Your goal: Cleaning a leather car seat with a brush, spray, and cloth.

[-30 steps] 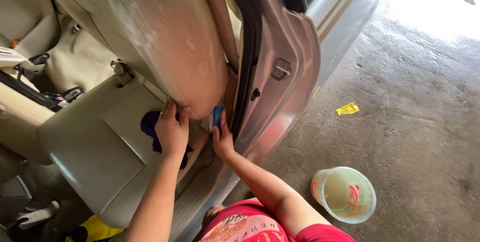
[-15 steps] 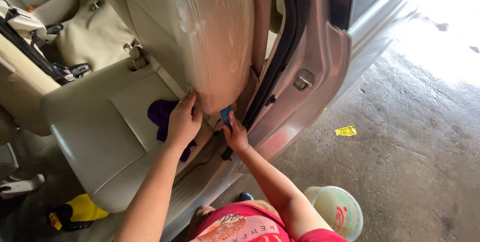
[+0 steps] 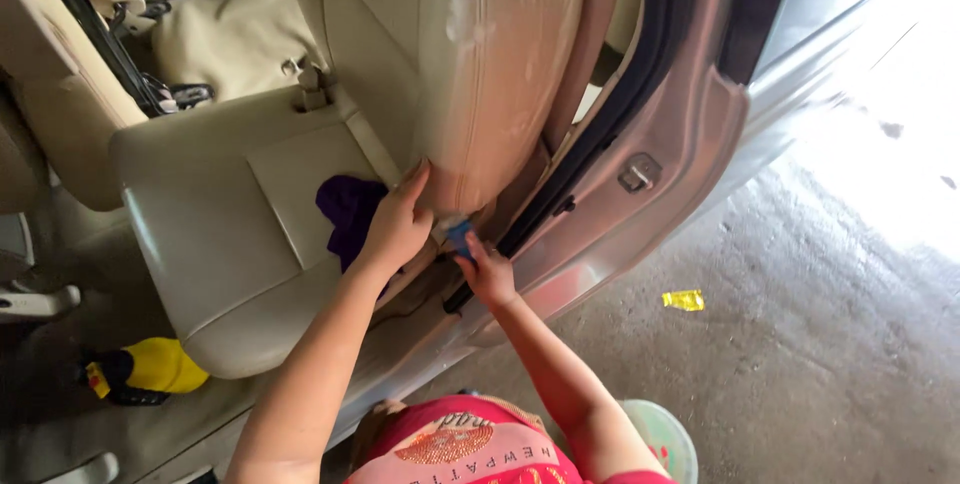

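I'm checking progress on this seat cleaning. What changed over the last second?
Little moved. The right hand keeps its grip on the small blue scrubber low at the seat back's edge. The left hand stays pressed there, over the purple cloth. Only the camera view shifted; the bucket slid downward in frame.

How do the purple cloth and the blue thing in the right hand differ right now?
The purple cloth lies loose on the beige seat cushion, partly under the left hand; the small blue thing is held in the right hand against the base of the soapy seat back. The cloth is larger, dark and crumpled; the blue thing is small, brighter and mostly hidden. Both sit near the seat's door-side edge.
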